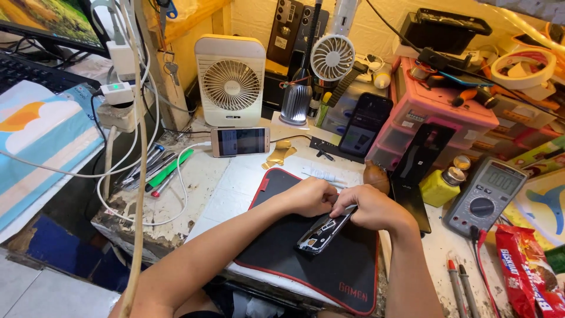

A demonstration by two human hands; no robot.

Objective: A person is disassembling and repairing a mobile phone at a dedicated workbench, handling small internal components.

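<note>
Head view: an opened phone [321, 231] lies on a black mat with a red edge [347, 268] at the near middle of the worktop [226, 188]. Its long axis runs on a slant, from the near-left end up to the far-right end, and the near-left end rests on the mat while the far-right end is lifted into the hands.

The right hand [372, 209] sits over that far-right end, its grip pressed together on the top edge of the phone. The left hand [309, 196] is just beside it on the left, fingers curled in and touching the same end; whether its grip pinches the phone or some small tool I cannot tell, as the knuckles hide the fingertips. Both hands are at the one end, so the free length of the phone points away from them toward the near left.

Round about: a yellow bottle [440, 185] and a grey meter [485, 196] stand to the right, a second phone [239, 141] leans at the far side before a white fan [231, 79], and pens [156, 171] lie to the left
</note>
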